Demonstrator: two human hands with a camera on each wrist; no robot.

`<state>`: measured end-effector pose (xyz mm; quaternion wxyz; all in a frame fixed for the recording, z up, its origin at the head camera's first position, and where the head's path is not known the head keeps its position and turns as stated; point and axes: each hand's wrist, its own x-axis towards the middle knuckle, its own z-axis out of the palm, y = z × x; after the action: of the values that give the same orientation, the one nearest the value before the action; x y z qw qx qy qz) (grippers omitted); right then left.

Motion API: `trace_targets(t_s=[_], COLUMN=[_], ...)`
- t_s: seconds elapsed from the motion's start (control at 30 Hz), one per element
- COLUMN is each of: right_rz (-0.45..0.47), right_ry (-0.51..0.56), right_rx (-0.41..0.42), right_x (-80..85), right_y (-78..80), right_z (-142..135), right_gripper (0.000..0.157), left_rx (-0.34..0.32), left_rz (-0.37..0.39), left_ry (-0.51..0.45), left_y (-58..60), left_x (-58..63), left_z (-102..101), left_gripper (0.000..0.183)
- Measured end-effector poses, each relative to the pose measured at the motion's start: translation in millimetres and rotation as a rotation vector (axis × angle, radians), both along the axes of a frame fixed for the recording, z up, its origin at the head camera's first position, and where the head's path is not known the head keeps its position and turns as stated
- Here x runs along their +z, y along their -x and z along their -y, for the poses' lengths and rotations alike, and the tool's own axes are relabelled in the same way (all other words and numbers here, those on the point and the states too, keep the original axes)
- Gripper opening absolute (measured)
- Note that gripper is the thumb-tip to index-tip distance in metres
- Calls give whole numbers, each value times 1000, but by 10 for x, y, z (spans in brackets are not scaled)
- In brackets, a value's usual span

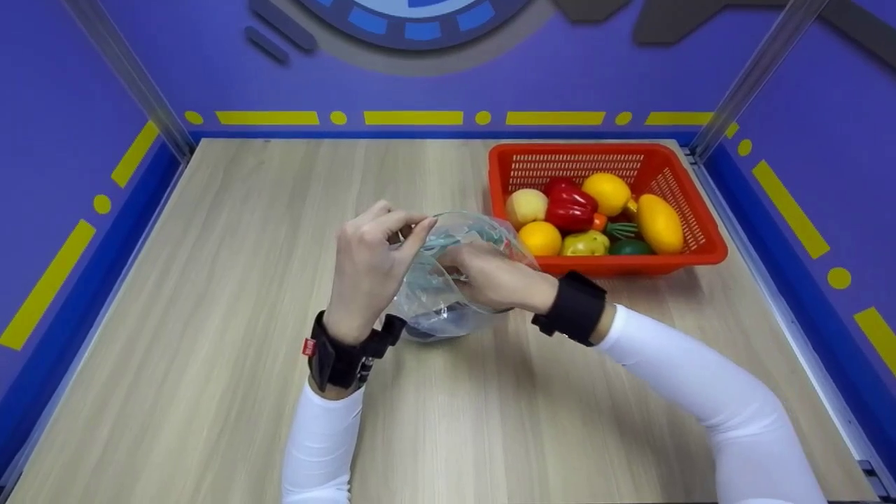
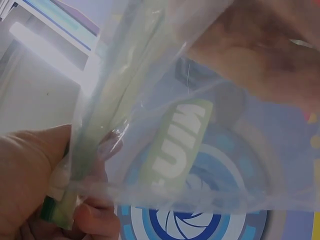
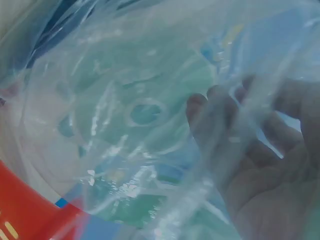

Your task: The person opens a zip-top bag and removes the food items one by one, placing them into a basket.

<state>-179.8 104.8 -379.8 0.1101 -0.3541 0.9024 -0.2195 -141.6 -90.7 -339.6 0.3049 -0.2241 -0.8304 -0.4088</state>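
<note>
A clear plastic bag (image 1: 437, 308) with pale green print stands at the middle of the table, its mouth upward. My left hand (image 1: 367, 262) pinches the bag's rim on the left side. In the left wrist view, thumb and fingers of the left hand (image 2: 75, 190) meet on the plastic edge. My right hand (image 1: 490, 276) reaches into the bag's mouth from the right. Through the film in the right wrist view, the fingers of the right hand (image 3: 215, 120) look loosely bent, with nothing visible held. Something dark lies at the bag's bottom, too blurred to tell.
A red-orange basket (image 1: 630, 266) stands right behind the bag, holding a red bell pepper (image 1: 570, 206), a mango (image 1: 660, 224), an orange (image 1: 540, 239) and several other fruits and vegetables. The wooden table (image 1: 231, 280) is bounded by blue-purple panels (image 1: 420, 91) at the back and sides.
</note>
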Motion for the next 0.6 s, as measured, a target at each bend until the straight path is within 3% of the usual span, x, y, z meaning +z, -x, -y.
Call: trace_targets(t_s=[0.23, 0.33, 0.47, 0.6], right_rz=[164, 212, 289, 271], right_ry=[-193, -196, -118, -109], right_rx=[-56, -15, 63, 156], right_x=[-256, -350, -451, -521], right_y=[176, 173, 150, 112], right_z=[121, 130, 136, 139], right_gripper=[11, 10, 17, 29], left_rx=[-28, -42, -50, -62], left_rz=[10, 24, 32, 38], left_ry=[31, 51, 70, 87], left_y=[-20, -24, -26, -36], left_x=[8, 1, -3, 6], left_z=[-21, -31, -38, -47], left_gripper=[13, 12, 12, 12])
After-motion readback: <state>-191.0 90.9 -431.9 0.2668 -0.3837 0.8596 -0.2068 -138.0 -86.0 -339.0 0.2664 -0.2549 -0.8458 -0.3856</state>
